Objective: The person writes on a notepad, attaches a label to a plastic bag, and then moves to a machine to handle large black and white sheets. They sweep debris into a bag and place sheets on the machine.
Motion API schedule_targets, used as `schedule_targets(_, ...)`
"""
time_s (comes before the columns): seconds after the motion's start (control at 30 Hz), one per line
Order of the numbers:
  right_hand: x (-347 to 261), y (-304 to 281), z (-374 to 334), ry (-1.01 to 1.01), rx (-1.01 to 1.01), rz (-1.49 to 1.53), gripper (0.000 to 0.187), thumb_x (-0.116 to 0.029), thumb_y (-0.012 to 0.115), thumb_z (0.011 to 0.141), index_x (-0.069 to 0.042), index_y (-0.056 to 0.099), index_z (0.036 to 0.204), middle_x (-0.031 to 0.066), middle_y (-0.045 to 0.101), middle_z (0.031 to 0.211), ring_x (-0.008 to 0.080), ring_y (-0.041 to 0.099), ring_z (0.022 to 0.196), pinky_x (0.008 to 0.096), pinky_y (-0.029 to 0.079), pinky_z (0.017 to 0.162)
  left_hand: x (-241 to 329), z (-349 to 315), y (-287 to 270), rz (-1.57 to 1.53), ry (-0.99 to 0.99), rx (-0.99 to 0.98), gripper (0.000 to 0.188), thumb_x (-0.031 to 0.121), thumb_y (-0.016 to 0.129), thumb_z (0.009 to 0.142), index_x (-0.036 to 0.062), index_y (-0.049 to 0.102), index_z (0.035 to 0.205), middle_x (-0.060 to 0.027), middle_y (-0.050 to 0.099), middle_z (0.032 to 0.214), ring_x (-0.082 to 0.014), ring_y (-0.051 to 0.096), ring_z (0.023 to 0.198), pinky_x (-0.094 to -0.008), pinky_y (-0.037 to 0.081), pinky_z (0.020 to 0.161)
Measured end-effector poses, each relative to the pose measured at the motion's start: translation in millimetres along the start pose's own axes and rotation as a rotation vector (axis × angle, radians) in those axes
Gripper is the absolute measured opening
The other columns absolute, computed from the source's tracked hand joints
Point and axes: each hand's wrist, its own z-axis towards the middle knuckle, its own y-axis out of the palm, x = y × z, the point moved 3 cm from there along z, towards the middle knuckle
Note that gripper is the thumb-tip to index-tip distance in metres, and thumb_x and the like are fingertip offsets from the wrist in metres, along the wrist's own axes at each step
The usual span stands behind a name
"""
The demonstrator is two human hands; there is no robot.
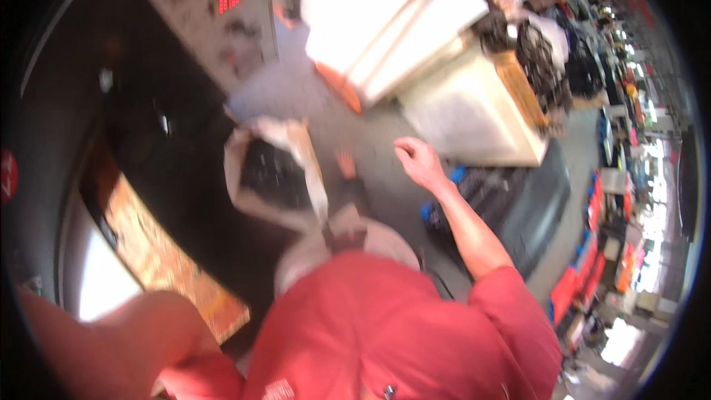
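Observation:
My right hand (421,165) is at mid-frame with its fingers curled in, and I see nothing in it. It hovers beside a large white box (474,115) and a black bulky thing with blue parts (511,204). Of my left arm (126,333), only a blurred part shows at the lower left; the left hand is out of the picture. In front of my body stands an open container with a pale liner (315,178), its inside dark.
A long black surface (163,126) curves along the left, below a grey panel with a red display (229,0). A rough wood-chip board (174,263) lies lower left. White panels or boxes (370,15) are stacked ahead. Cluttered shelves with red bins (581,274) line the right.

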Motion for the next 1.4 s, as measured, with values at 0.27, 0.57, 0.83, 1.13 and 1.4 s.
schedule_targets(0.27,34,-112,341,-0.645,0.207,-0.71,0.036,-0.004,0.059,0.084,0.006,0.064,0.119,0.0306,0.061,0.122,0.0496,0.056,0.116,0.0581,0.045,0.104,-121,68,67,0.29,-0.247,0.118,0.033,0.019,0.059,0.099,-0.0035,0.063,0.123,-0.0176,0.066,0.113,-0.026,0.066,0.097,-0.0368,0.053,0.087)
schedule_targets(0.57,73,-162,502,-0.622,-0.039,-1.523,0.021,-0.01,0.061,0.084,-0.005,0.07,0.102,0.0127,0.064,0.105,0.0351,0.056,0.117,0.0555,0.03,0.12,-163,116,111,0.474,-0.406,0.2,0.027,0.015,0.059,0.097,-0.0019,0.067,0.117,-0.0151,0.067,0.107,-0.0244,0.064,0.094,-0.0348,0.052,0.084)
schedule_targets(0.83,89,-193,431,-0.48,-0.555,-1.357,0.006,-0.008,0.071,0.079,-0.006,0.077,0.077,0.0205,0.074,0.082,0.0373,0.074,0.083,0.0465,0.059,0.077,-193,9,157,0.574,-1.088,0.354,0.022,0.011,0.06,0.096,-0.0004,0.071,0.111,-0.013,0.068,0.101,-0.023,0.063,0.091,-0.033,0.051,0.082)
schedule_targets(1.13,56,-164,364,-0.167,-0.633,-1.1,0.03,-0.029,0.067,0.097,0.001,0.07,0.095,0.0254,0.072,0.094,0.0431,0.07,0.095,0.0509,0.056,0.085,-150,-289,346,0.204,-1.91,0.081,0.027,0.017,0.068,0.094,0.0051,0.074,0.117,-0.0189,0.073,0.106,-0.0304,0.073,0.091,-0.0375,0.056,0.082)
schedule_targets(1.4,103,92,383,-0.374,-0.704,-0.832,0.043,-0.026,0.046,0.107,-0.009,0.049,0.146,0.0194,0.073,0.093,0.0397,0.07,0.092,0.0507,0.056,0.081,-111,-298,367,0.198,-1.985,0.353,0.028,0.018,0.067,0.096,0.0011,0.073,0.118,-0.0177,0.074,0.108,-0.0292,0.074,0.094,-0.0365,0.057,0.084)
